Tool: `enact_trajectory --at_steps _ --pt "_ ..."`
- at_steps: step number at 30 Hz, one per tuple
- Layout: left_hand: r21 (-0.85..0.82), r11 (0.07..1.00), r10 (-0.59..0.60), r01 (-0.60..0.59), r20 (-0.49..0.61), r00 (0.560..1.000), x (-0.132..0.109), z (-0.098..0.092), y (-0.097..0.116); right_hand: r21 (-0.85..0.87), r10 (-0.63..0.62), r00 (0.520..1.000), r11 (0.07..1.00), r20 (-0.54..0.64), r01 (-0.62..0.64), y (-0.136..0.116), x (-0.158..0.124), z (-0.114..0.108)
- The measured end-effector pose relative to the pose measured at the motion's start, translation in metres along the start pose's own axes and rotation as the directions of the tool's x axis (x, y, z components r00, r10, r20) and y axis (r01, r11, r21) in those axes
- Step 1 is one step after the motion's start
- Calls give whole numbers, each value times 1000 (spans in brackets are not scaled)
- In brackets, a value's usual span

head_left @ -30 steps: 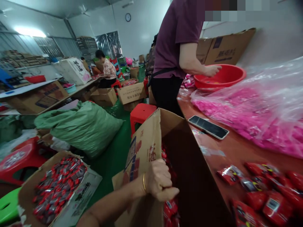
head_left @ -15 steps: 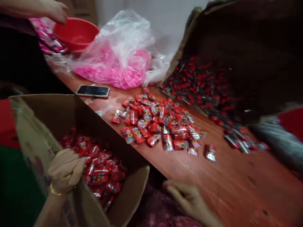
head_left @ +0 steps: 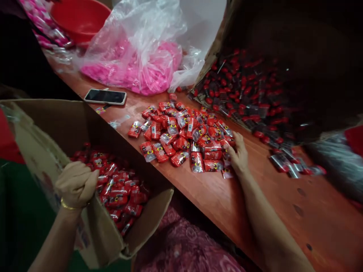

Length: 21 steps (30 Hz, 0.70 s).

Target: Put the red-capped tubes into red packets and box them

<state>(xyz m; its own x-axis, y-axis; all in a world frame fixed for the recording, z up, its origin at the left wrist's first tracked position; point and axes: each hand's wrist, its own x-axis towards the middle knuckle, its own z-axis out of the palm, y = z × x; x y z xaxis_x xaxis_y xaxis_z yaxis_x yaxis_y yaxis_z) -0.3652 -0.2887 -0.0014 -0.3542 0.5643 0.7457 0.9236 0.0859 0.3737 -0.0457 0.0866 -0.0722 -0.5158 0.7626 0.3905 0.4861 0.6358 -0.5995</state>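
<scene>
My left hand (head_left: pixel 76 185) is closed around the top edge of a cardboard box (head_left: pixel 34 145), with a gold bangle at the wrist. Inside the box lie many small red wrapped packets (head_left: pixel 120 190). On the reddish tabletop (head_left: pixel 204 190) beside it is a loose pile of red packets (head_left: pixel 178 138) with yellow and black print. At the pile's right end, my right hand (head_left: pixel 239 155) rests against the packets, its thumb and fingers apart; part of the fingers is hidden by its angle.
A tipped carton (head_left: pixel 212 62) spills dark, red-capped pieces (head_left: pixel 244 90) at the right. Behind the pile are a clear bag of pink pieces (head_left: pixel 136 64), a phone (head_left: pixel 105 97) and a red basin (head_left: pixel 81 19). Grey plastic (head_left: pixel 334 162) lies at far right.
My right hand has moved from the table's near edge up to the pile's right end, where a lone packet lay. My left hand keeps its grip on the box. The view has tilted slightly down.
</scene>
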Motion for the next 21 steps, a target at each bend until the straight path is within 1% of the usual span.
enact_trajectory --at_steps 2,3,6,9,12,17,19,21 --pt "-17 990 141 -141 55 988 2 0 2 -18 -70 998 997 11 70 -16 9 14" --pt "-20 985 174 -173 63 983 2 0 3 -37 -91 996 995 12 92 -23 12 20" --pt "10 990 141 -142 60 988 2 0 5 -121 -103 995 988 -10 101 -38 13 35" --pt "46 993 103 -106 60 993 -1 2 4 -213 -73 997 975 -29 65 -56 11 48" --pt "64 993 95 -99 65 993 -2 3 3 -271 -13 999 963 -32 3 -84 7 64" --pt "82 989 116 -120 47 992 -3 3 2 -271 176 984 947 -14 -173 -134 0 87" --pt "100 988 116 -120 48 992 -3 3 2 -275 232 972 934 -21 -229 -144 -1 92" --pt "110 986 121 -126 55 991 -3 3 3 -290 263 964 920 -49 -265 -149 1 96"
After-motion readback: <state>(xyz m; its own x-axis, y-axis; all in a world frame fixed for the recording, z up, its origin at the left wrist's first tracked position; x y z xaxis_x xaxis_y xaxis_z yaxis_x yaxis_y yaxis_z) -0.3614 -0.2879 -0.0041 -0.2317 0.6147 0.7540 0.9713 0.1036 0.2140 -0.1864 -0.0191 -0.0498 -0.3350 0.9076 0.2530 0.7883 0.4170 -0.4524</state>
